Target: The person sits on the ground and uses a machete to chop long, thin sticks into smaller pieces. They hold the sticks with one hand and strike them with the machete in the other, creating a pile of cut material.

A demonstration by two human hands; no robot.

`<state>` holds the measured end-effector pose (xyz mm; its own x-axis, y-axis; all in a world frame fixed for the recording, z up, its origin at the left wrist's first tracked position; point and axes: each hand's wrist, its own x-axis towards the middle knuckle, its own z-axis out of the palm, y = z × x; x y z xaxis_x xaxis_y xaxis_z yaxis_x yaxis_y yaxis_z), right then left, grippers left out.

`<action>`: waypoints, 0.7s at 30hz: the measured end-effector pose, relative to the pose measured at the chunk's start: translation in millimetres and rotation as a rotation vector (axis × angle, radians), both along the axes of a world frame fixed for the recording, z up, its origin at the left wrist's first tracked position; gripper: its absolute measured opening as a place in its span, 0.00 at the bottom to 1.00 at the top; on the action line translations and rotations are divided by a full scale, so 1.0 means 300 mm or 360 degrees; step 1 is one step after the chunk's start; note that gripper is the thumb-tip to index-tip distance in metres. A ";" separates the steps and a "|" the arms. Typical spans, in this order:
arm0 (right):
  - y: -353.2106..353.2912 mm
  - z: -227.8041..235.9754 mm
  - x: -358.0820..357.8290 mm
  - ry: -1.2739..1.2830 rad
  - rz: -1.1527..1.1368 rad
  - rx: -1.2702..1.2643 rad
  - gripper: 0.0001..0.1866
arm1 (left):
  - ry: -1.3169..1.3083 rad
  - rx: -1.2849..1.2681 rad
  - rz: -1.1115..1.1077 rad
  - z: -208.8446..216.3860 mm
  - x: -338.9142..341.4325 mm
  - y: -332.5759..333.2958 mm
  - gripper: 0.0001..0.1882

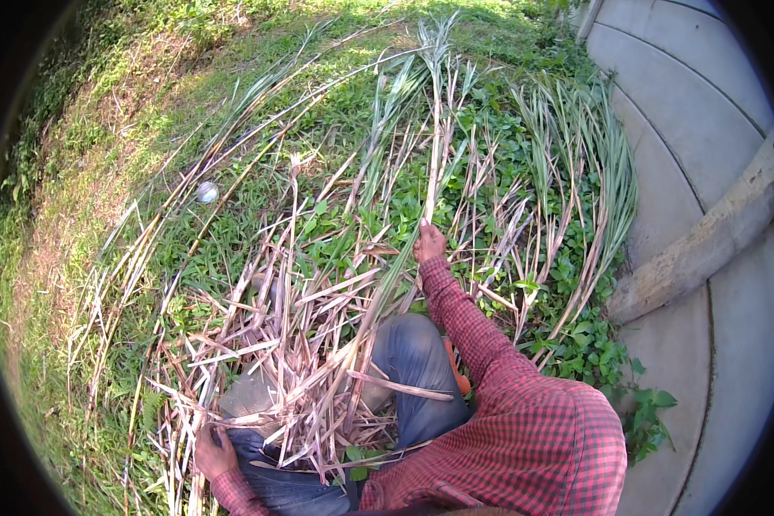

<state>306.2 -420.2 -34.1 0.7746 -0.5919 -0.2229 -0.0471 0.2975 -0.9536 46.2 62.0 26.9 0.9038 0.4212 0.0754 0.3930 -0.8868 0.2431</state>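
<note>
My right hand (430, 242), arm stretched forward, is closed around a leafy stalk (436, 163). Pale and brown along its length, the stalk ends in a green leafy tip at the far side. Green and dry leaf strips hang from near that hand back toward my lap. At the lower left, my left hand (215, 454) is curled beside my thigh at the edge of a heap of dry leaf strips (292, 344). Something dark shows at its fingers, but what it holds is hidden. The heap lies over and between my bent legs in blue trousers (417, 357).
Long thin stripped stalks (150, 232) lie on the grass to the left. Leafy green cuttings (568, 155) spread at the right. A concrete wall (662, 112) with a leaning log (705, 232) borders the right side. A small whitish round thing (206, 192) rests in the grass.
</note>
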 end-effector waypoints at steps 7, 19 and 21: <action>0.123 0.070 -0.176 -0.0179 0.0371 0.0311 0.19 | -0.0146 -0.0055 -0.0051 -0.042 -0.011 0.041 0.15; 0.515 0.125 -0.453 0.0525 0.1977 0.0246 0.23 | -0.0350 -0.1416 -0.0489 0.027 -0.031 -0.462 0.17; 0.567 0.111 -0.513 0.0473 0.2117 0.0292 0.26 | -0.0364 -0.1483 -0.0602 -0.044 -0.014 -0.476 0.20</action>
